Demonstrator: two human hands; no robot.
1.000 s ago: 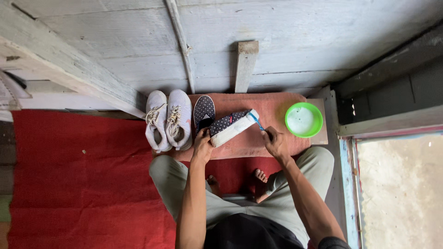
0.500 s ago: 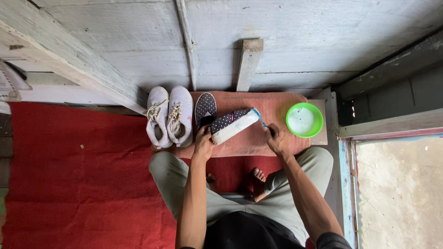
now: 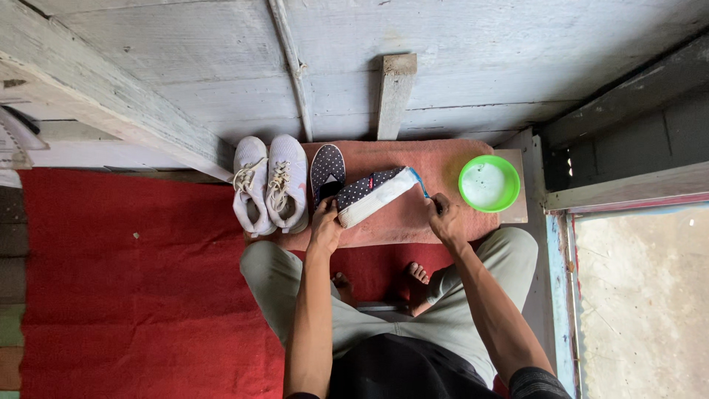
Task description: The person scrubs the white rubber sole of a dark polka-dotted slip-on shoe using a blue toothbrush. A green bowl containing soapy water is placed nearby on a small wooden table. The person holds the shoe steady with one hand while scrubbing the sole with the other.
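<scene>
Two white sneakers [image 3: 269,185] well to the left of the left hand [image 3: 325,225], side by side at the edge of a pink cloth [image 3: 458,159]. Just above that hand, a flat dotted shoe [image 3: 327,166], sole down on the cloth. Left hand closed around the near end of a tilted dotted shoe [image 3: 373,193], tipped on its side with the white sole edge turned toward the body, spanning the gap between the two hands. Right hand [image 3: 445,219] closed on a thin blue brush [image 3: 419,181], its head up against the far end of the tilted dotted shoe; bristles too small to make out. Further right of the right hand, a green bowl [image 3: 488,183] with pale liquid, near but apart. Below both hands, bare feet [image 3: 417,275] tucked in on a red carpet [image 3: 133,281].

Looks like scrubbing along the sole edge. Probably best done so:
- Firm grip with the left hand, so no twisting under the brush.
- Short strokes along the white rim, not across the dotted fabric.
- Light pressure near the seam.
- Turning by the left hand rather than by a bent right wrist.
- Care with the right forearm near the bowl, to avoid a spill onto the cloth.
</scene>
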